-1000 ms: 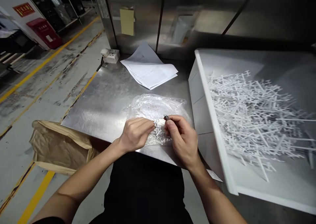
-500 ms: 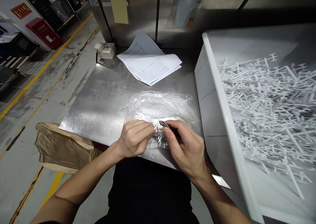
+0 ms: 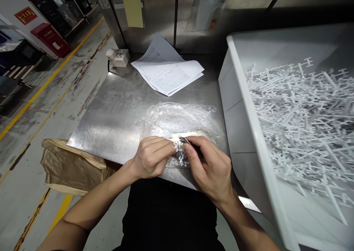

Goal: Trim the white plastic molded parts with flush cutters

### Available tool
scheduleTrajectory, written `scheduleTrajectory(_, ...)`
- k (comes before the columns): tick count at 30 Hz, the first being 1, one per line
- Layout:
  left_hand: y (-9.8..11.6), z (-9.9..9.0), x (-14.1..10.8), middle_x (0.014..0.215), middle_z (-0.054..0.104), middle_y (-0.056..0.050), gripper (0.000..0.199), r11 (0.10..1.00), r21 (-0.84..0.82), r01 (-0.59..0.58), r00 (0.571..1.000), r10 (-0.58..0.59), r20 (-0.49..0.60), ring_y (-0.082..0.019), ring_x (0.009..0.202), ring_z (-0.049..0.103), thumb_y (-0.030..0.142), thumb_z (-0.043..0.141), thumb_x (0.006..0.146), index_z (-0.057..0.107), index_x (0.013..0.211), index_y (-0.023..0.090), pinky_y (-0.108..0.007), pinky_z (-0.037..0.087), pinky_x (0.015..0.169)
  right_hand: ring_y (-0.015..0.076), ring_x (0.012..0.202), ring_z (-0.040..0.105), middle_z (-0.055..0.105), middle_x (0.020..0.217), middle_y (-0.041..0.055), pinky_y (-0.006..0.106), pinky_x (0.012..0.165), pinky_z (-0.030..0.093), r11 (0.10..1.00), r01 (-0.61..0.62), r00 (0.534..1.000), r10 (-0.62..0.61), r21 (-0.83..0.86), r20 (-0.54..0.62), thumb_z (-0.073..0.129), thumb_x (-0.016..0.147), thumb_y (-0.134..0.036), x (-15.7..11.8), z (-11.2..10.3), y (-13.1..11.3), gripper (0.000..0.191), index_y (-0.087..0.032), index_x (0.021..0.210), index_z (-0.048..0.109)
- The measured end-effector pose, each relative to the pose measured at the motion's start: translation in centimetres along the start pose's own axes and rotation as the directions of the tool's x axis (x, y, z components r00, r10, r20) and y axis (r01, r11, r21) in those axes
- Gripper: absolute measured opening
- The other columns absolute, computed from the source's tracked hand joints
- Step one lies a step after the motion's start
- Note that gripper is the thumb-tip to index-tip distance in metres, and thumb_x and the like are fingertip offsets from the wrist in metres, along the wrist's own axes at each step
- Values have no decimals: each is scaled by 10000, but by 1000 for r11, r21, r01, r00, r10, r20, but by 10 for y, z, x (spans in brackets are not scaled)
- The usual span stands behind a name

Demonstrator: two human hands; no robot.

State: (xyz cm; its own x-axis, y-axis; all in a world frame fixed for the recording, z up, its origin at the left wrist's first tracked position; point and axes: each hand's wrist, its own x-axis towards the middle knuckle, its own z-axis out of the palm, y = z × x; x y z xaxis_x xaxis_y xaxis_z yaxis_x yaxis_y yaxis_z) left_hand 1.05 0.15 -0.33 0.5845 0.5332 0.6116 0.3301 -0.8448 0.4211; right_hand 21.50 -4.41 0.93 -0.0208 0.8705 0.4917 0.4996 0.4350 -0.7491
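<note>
Over the front of the steel table, my left hand [image 3: 153,157] is closed, pinching a small white branched plastic piece [image 3: 180,155]. My right hand [image 3: 209,165] is wrapped round a small metal clipper [image 3: 184,140]; most of its body is hidden in the palm. The clipper's tip is right beside the white piece, but I cannot tell whether its jaws touch it. Beneath both hands lies a clear plastic bag [image 3: 177,120] with many tiny specks or pieces in it.
At right stands a large white bin [image 3: 247,103] heaped with white plastic sprues [image 3: 304,121]. Printed sheets [image 3: 171,74] and a power socket [image 3: 120,57] are at the table's back. A brown paper-lined bag [image 3: 74,168] is below the table's left edge [image 3: 91,125].
Both hands stay together, with the white piece and the clipper slightly to the right and lower in view. The view itself has shifted a little; both grips are the same.
</note>
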Motion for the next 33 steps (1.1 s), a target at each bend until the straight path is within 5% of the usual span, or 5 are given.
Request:
scheduleTrajectory(15, 6, 3, 6, 878, 767, -53, 88, 984, 178, 5, 1000, -6, 7, -173, 731, 646, 147, 603, 1037, 688, 1042, 170, -330, 474, 658, 118, 640, 646, 727, 793, -26, 259, 628, 490, 979, -202, 979, 202, 1, 37, 650, 1087, -257, 5, -1, 1, 155, -218, 946, 702)
scheduleTrajectory(23, 7, 2, 6, 783, 690, -28, 165, 978, 209, 17, 999, -25, 35, -170, 703, 579, 133, 550, 1048, 671, 943, 174, -353, 417, 637, 146, 676, 679, 753, 860, 8, 290, 628, 511, 998, -57, 998, 57, 2, 15, 649, 1085, -237, 0, 0, -3, 57, -225, 1067, 702)
scheduleTrajectory(33, 7, 2, 6, 815, 706, -32, 174, 966, 252, -52, 996, 34, 77, -172, 712, 567, 98, 538, 1016, 650, 918, 187, -366, 404, 628, 149, 650, 681, 755, 832, 5, 304, 607, 505, 999, -54, 998, 54, 6, 26, 657, 1076, -241, 0, -2, -3, 60, -223, 1041, 703)
